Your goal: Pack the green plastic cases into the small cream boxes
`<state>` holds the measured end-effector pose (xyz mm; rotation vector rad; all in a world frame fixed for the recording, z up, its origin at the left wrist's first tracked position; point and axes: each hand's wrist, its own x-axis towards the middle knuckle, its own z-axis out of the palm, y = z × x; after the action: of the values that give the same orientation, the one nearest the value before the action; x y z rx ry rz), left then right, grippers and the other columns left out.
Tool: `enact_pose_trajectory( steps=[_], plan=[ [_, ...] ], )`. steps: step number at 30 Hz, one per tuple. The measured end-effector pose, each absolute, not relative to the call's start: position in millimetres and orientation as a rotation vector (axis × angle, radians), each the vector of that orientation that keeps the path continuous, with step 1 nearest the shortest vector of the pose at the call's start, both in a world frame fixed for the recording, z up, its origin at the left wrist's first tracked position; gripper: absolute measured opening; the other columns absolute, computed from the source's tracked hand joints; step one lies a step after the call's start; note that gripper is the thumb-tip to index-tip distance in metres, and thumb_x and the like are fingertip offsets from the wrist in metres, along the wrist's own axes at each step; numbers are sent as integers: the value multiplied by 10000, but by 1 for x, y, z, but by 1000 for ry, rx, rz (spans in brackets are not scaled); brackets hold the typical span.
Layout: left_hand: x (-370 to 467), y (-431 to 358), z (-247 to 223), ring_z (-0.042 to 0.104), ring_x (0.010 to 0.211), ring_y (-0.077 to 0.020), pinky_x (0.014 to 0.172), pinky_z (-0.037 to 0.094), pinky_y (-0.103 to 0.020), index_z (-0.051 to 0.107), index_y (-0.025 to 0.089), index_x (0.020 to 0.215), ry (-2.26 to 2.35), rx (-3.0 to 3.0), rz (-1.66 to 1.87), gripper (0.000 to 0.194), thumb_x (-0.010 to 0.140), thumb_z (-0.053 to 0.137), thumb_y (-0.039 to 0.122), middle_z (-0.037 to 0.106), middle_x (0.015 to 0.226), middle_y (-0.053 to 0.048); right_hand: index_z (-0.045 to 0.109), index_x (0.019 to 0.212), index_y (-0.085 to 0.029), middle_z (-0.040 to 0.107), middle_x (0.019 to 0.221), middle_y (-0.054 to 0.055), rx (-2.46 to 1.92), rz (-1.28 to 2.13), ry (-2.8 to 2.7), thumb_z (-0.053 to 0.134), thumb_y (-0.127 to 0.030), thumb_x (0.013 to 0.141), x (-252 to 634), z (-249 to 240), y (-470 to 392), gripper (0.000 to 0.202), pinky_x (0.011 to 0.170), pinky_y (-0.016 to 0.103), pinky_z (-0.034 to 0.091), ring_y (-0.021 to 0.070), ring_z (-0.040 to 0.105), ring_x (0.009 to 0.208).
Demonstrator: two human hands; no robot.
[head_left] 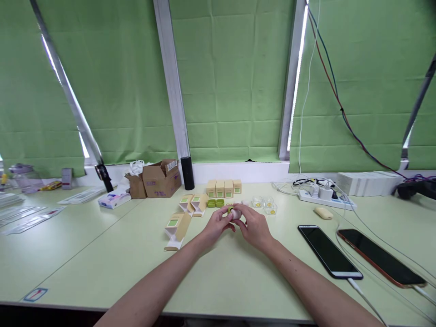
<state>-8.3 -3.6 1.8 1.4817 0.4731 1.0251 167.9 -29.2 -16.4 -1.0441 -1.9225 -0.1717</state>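
Note:
My left hand [217, 222] and my right hand [254, 225] meet above the middle of the table. Between their fingertips is a small round white-and-green piece [235, 214], partly covered by the fingers. Its green side faces my left hand and its white side my right; the exact kind does not show. Just behind the hands lie two small green square pieces [215, 203]. To the right of them sit several clear plastic holders [264, 203] with yellow spots. Opened small cartons [177, 228] lie left of my left hand, and several upright cartons [224, 188] stand farther back.
Two phones [329, 251] with charging cables lie at the right, near a power strip [327, 199] and a cream-coloured case [323, 213]. A cardboard box [161, 178], a black cylinder [187, 173] and a tissue pack [114, 199] stand at the back left. White boxes [368, 183] line the back right.

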Motion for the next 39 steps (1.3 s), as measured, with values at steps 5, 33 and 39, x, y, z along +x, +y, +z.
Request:
enact_pose_trajectory(
  steps=[5, 33, 39],
  plan=[
    [-5, -6, 0, 707, 861, -200, 764, 599, -359, 635, 199, 1320, 549, 1530, 1093, 593, 852, 742, 548, 651, 1265, -150, 590, 1284, -234, 715, 1280, 92, -1109, -198, -1907, 517, -210, 984, 167, -17, -30, 311, 661, 288, 555, 202, 734, 894],
    [6, -1, -13, 709, 925, -206, 846, 589, -360, 620, 167, 1190, 597, 1311, 1257, 508, 810, 784, 462, 729, 1122, -118, 539, 1318, -207, 707, 1278, 135, -1135, -295, -1983, 438, -169, 1003, 161, -17, -27, 334, 610, 260, 512, 224, 744, 929],
    [10, -3, -11, 704, 932, -205, 814, 584, -346, 586, 168, 1115, 636, 1283, 1324, 488, 779, 804, 446, 722, 1114, -124, 524, 1336, -191, 725, 1234, 141, -1121, -317, -2005, 468, -136, 974, 160, -20, -23, 370, 588, 257, 502, 226, 751, 885]
  ],
)
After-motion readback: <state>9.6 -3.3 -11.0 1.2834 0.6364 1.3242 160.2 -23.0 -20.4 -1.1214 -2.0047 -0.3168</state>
